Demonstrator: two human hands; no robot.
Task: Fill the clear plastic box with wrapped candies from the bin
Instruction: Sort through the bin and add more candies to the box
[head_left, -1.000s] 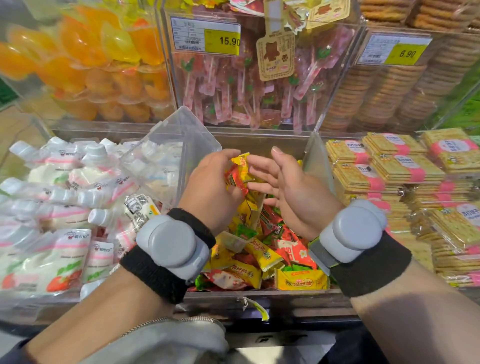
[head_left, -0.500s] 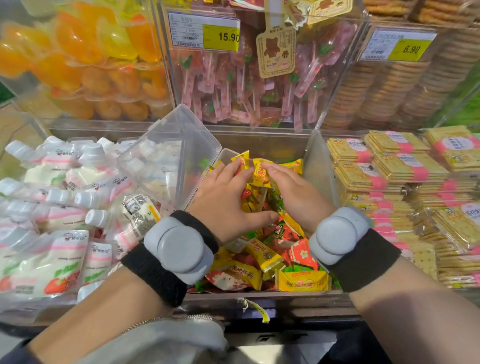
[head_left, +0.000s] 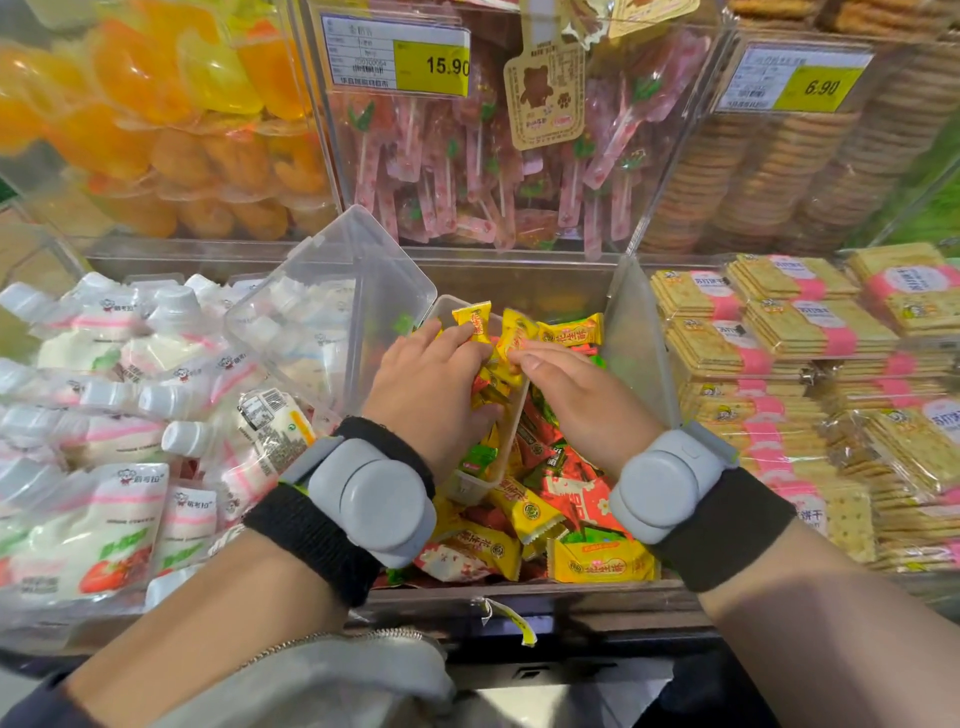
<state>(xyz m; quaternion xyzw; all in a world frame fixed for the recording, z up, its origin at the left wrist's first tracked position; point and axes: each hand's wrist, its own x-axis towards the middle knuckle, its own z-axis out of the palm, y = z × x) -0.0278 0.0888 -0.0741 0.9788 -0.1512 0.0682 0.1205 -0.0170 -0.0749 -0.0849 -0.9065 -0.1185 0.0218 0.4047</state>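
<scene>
— Both your hands dropped from mid-air onto the box (head_left: 506, 447), which sits in the bin (head_left: 524, 590), lid up.
— Step?
— Loading. Your left hand (head_left: 431, 387) lies flat on the candies (head_left: 511, 338); your right hand (head_left: 571, 387) seems to pinch a yellow one. Next, press them level.

The shelf (head_left: 519, 597) is a store display divided into open compartments by clear partitions. The centre bin (head_left: 636, 332) holds loose wrapped candies (head_left: 597, 564) in yellow, red and green, with the clear plastic box (head_left: 475, 480) resting among them. The left compartment holds white drink pouches (head_left: 104, 540); the right holds stacked cracker packs (head_left: 779, 332).
</scene>
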